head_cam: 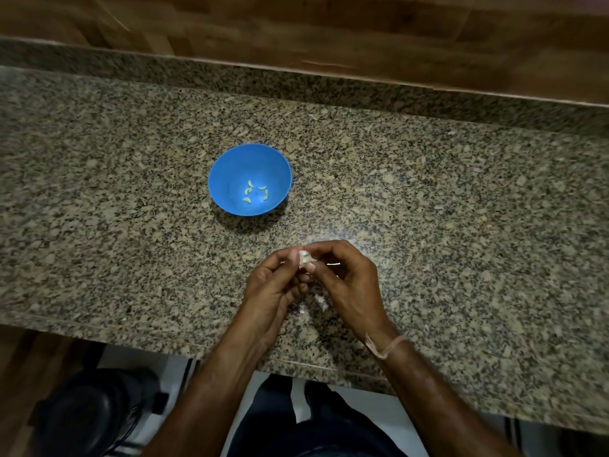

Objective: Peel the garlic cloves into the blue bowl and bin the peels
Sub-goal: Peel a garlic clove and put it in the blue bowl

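A blue bowl [230, 173] sits on the granite counter [461, 199] with several peeled garlic cloves [255, 192] at its bottom. Nearer to me, both hands meet over the counter's front part. My left hand [273, 288] and my right hand [346, 282] pinch one white garlic clove [304, 257] between their fingertips, its papery skin still partly on. A few pale peel scraps [321, 301] lie on the counter just under the hands.
The counter's front edge runs below my wrists. A black bin [92, 413] stands on the floor at the lower left, under the counter edge. A wooden wall panel [329, 28] rises behind the counter.
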`<state>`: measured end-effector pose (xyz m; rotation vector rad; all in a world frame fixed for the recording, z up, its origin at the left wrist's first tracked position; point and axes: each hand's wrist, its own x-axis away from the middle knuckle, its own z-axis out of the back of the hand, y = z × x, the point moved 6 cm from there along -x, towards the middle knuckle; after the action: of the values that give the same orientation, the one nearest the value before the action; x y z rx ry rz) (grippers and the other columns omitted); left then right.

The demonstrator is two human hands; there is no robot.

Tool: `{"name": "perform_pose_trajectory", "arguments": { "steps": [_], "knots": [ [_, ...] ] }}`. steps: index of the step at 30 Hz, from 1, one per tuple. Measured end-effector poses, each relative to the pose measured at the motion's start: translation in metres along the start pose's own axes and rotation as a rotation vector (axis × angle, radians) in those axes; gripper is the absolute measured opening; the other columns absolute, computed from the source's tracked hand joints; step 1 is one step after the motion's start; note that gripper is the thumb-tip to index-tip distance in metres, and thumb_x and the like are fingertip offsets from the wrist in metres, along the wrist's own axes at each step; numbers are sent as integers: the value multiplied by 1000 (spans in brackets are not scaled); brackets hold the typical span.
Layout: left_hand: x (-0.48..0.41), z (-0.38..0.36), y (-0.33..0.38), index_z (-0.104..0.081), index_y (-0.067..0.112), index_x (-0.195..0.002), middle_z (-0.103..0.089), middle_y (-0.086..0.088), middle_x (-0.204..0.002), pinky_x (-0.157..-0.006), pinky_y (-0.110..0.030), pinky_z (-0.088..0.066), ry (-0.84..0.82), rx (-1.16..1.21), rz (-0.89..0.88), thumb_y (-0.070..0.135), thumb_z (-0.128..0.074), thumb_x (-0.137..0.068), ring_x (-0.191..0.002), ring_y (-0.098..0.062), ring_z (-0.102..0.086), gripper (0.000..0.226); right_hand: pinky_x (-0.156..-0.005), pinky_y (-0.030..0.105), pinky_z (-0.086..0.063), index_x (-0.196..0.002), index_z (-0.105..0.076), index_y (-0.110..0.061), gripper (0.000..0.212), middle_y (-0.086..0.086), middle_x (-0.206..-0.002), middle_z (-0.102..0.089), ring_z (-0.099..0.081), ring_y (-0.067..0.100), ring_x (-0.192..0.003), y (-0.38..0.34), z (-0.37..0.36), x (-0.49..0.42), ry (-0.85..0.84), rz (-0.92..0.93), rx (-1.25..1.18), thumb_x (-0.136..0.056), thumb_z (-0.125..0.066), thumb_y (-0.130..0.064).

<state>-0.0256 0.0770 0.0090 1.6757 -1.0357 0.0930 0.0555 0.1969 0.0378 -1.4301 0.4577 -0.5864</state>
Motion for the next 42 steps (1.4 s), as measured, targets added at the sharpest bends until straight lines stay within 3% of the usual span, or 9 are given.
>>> {"name": "perform_pose_trajectory", "arguments": {
  "steps": [3, 9, 14, 19, 23, 28, 35, 39, 42],
  "knots": [
    [2, -1, 0, -65, -2, -127, -74, -17, -114, -72, -23, -53, 19, 14, 21, 31, -60, -100, -80, -11, -62, 42, -81, 33, -61, -106, -77, -17, 20, -7, -99, -75, -72, 15, -92, 1, 0, 2, 27, -25, -16, -89, -80, -7],
    [5, -3, 1, -67, 2, -122, -73, -22, -119, -93, -31, -50, 19, 86, 36, 30, -62, -94, -116, -31, -63, 40, -82, 30, -59, -106, -77, -16, 19, -2, -93, -75, -70, 17, -89, 6, -3, 7, 26, -83, -98, -90, -79, -8],
    [7, -7, 5, -67, 2, -122, -74, -21, -118, -89, -26, -57, -3, 129, 30, 28, -60, -95, -113, -25, -71, 39, -83, 33, -59, -106, -77, -17, 15, -7, -94, -76, -69, 16, -90, 0, -4, 8, 4, -81, -137, -92, -77, -11],
    [6, -7, 6, -66, 5, -128, -70, -18, -128, -98, -29, -55, -28, 127, 19, 23, -61, -94, -120, -25, -67, 38, -84, 39, -62, -104, -75, -16, 14, -5, -100, -76, -72, 19, -96, -4, -3, 9, 38, -42, -57, -92, -78, -10],
    [5, -6, 7, -67, 6, -127, -70, -16, -130, -91, -24, -57, -22, 123, 9, 22, -61, -94, -115, -21, -66, 38, -83, 38, -61, -102, -73, -18, 15, -5, -99, -75, -71, 19, -95, -6, -1, 7, 32, -19, 7, -91, -79, -9],
    [5, -11, 10, -69, 6, -122, -73, -17, -121, -76, -20, -58, -16, 145, 25, 21, -64, -90, -100, -16, -70, 35, -83, 35, -61, -105, -74, -17, 17, -2, -95, -75, -72, 17, -93, -1, 0, 7, 39, -72, -95, -92, -77, -8],
    [3, -11, 6, -68, 9, -100, -74, -18, -109, -82, -25, -60, 37, 181, 78, 19, -75, -80, -97, -20, -71, 23, -82, 28, -60, -112, -76, -16, 23, 0, -99, -76, -73, 15, -97, 4, 2, 4, 31, -89, -113, -93, -75, -4],
    [2, -15, 11, -67, 9, -120, -75, -14, -115, -83, -27, -61, 18, 182, 64, 13, -70, -88, -104, -21, -73, 32, -84, 28, -60, -117, -75, -17, 27, -4, -105, -75, -72, 16, -102, 2, 2, 3, 5, -56, -51, -92, -78, -9],
    [1, -18, 12, -67, 5, -121, -74, -13, -112, -82, -27, -60, 24, 158, 69, 18, -69, -90, -103, -22, -70, 35, -83, 23, -58, -119, -76, -16, 28, -5, -107, -75, -71, 15, -103, 0, 3, 1, 15, -26, -24, -92, -78, -9]
  ]
}}
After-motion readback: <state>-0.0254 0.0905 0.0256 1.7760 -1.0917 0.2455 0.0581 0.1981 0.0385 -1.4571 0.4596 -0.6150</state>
